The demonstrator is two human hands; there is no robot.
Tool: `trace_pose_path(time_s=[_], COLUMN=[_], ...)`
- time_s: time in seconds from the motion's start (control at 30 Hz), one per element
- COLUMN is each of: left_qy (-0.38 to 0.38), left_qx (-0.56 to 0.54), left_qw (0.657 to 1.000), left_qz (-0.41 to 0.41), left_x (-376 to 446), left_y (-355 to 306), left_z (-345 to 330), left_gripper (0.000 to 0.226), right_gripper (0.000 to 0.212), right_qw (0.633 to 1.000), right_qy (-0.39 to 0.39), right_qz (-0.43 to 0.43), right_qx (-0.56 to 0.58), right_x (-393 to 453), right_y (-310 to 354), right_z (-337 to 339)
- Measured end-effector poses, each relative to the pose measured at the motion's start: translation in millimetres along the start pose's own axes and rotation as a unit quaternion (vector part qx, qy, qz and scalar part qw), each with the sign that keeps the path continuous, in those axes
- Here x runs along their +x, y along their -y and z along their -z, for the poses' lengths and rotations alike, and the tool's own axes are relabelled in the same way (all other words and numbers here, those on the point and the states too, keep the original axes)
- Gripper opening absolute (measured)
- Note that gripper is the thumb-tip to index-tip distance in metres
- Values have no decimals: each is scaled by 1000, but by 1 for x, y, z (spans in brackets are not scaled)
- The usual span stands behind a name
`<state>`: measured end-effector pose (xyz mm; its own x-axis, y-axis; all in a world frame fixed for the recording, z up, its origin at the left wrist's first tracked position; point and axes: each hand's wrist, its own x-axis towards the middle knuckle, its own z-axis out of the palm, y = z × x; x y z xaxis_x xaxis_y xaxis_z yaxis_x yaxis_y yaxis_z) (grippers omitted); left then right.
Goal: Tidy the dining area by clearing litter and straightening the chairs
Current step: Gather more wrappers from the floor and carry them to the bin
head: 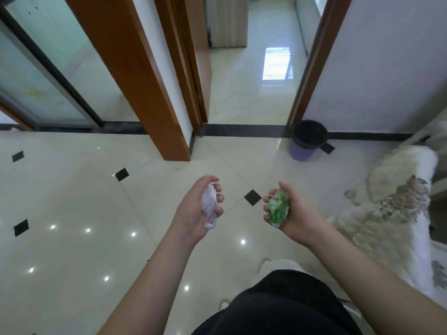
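My left hand [193,213] is curled around a crumpled white tissue [209,206], held over the tiled floor at mid-frame. My right hand [294,213] grips a scrunched green and clear plastic wrapper [278,209] at about the same height. Both hands are held out in front of my body, palms turned inward, a short gap between them. Ahead and to the right, a purple waste bin [302,153] lined with a black bag stands on the floor against the wall by a doorway.
A wooden door frame [135,76] juts out ahead on the left, with a glass sliding door [43,68] beyond it. An open doorway leads into another room. A furry cream cover [387,213] drapes over furniture on the right. Glossy tiled floor [72,201] spreads to the left.
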<state>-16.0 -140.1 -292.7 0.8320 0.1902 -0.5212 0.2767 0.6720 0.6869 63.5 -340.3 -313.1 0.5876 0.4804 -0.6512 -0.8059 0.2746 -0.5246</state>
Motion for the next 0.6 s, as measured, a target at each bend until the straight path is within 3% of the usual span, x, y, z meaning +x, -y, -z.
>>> trace_pose_path(time_s=[0.33,0.6], left_qy=[20,67], left_qx=[63,86], left_qw=[996,992], left_qz=[67,68], left_x=[166,266], left_y=[-56,-95], left_z=[-100,-172], left_gripper=[22,23], right_gripper=[28,27], right_qw=[992,991], right_qy=[-58,-37], right_qz=[37,94], right_qx=[106,89], right_x=[102,145], right_y=[144,259], right_z=[39,53])
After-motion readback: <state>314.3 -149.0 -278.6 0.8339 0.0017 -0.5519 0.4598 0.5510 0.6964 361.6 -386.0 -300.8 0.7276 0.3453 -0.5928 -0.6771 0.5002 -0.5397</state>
